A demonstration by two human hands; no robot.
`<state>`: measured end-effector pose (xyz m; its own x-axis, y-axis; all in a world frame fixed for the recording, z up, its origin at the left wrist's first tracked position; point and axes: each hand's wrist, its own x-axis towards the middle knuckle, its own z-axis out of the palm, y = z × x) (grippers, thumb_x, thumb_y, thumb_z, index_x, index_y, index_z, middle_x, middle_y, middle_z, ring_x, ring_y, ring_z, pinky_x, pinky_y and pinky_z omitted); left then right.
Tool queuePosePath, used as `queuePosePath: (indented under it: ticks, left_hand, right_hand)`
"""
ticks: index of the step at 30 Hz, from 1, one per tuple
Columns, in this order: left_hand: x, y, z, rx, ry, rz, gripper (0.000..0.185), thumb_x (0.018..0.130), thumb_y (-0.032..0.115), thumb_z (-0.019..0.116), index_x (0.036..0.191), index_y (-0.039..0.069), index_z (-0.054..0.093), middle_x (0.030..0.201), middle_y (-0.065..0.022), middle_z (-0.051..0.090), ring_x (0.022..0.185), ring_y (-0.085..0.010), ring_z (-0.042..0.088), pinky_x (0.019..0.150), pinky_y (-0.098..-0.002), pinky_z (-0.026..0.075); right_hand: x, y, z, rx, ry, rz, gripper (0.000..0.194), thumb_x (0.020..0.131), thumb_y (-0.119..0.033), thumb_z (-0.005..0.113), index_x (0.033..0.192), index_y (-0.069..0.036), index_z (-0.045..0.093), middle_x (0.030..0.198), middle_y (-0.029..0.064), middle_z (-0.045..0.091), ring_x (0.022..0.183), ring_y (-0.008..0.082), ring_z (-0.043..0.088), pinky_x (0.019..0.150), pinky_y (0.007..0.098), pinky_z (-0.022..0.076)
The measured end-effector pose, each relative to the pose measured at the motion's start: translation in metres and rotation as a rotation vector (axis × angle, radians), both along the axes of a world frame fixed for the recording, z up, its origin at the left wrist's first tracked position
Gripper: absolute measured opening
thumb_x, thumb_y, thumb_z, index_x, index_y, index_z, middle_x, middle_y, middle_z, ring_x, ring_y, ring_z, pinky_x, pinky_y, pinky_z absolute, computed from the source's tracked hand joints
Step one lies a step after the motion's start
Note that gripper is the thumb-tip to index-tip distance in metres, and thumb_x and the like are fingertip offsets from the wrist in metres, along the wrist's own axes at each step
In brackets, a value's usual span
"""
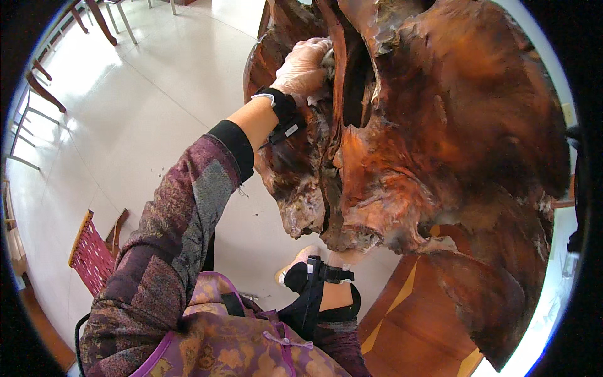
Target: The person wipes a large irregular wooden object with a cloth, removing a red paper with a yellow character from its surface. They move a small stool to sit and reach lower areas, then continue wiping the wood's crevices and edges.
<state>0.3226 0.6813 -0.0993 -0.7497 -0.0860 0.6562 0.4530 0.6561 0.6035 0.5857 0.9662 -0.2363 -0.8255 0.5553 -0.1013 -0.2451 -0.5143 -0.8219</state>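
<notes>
My left hand (304,68), in a thin clear glove, reaches far forward. Its fingers are closed around a greyish cloth (328,63), which presses against a raised ridge of a large polished root-wood piece (400,169). The wood is reddish brown and glossy, with deep hollows and a rough, pale lower edge. A dark slot (358,85) runs beside the ridge. My right hand (348,258) is low at the near edge of the wood, mostly hidden by it. Whether it grips anything there does not show.
Below the root wood on the right is a brown wooden surface (419,301) with yellow inlaid stripes. A chair with a red woven panel (94,254) stands to the left on the pale tiled floor (155,94). Chair legs (125,23) line the upper left.
</notes>
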Motion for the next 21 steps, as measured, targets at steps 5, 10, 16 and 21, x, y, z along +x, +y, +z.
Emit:
queuePosePath:
  ticks: [5, 10, 16, 21]
  left_hand:
    - [-0.005, -0.010, -0.012, 0.412, -0.346, -0.389, 0.057, 0.075, -0.002, 0.069, 0.131, 0.008, 0.063, 0.136, -0.0147, 0.061, 0.127, -0.0389, 0.054, 0.107, -0.0423, 0.049]
    - [0.034, -0.011, 0.005, -0.099, -0.183, -0.258, 0.052, 0.081, -0.013, 0.059, 0.129, 0.007, 0.063, 0.126, -0.0138, 0.066, 0.116, -0.0331, 0.062, 0.100, -0.0364, 0.050]
    - [0.060, -0.011, 0.019, -0.146, -0.497, -0.174, 0.035, 0.082, 0.002, 0.064, 0.116, 0.006, 0.067, 0.121, -0.0194, 0.066, 0.116, -0.0425, 0.060, 0.100, -0.0416, 0.050]
    - [0.064, -0.027, 0.042, 0.201, -0.711, -0.311, 0.036, 0.083, -0.003, 0.058, 0.118, 0.002, 0.067, 0.113, -0.0137, 0.071, 0.108, -0.0309, 0.067, 0.094, -0.0383, 0.054]
  right_hand:
    - [-0.001, 0.002, -0.013, 0.277, 0.006, -0.044, 0.058, 0.099, -0.037, 0.061, 0.144, -0.004, 0.047, 0.140, 0.0147, 0.056, 0.121, 0.0307, 0.059, 0.103, 0.0449, 0.0520]
    - [-0.005, 0.007, -0.019, 0.490, 0.051, -0.083, 0.058, 0.099, -0.039, 0.059, 0.144, -0.005, 0.046, 0.140, 0.0135, 0.056, 0.121, 0.0293, 0.059, 0.104, 0.0449, 0.0515]
    - [-0.012, 0.029, -0.056, 0.457, 0.015, -0.105, 0.059, 0.099, -0.033, 0.062, 0.146, -0.005, 0.041, 0.140, 0.0168, 0.053, 0.123, 0.0304, 0.057, 0.103, 0.0470, 0.0535]
    - [-0.011, 0.029, -0.060, 0.458, -0.014, -0.101, 0.059, 0.100, -0.028, 0.061, 0.149, -0.006, 0.037, 0.142, 0.0187, 0.051, 0.126, 0.0318, 0.055, 0.103, 0.0489, 0.0538]
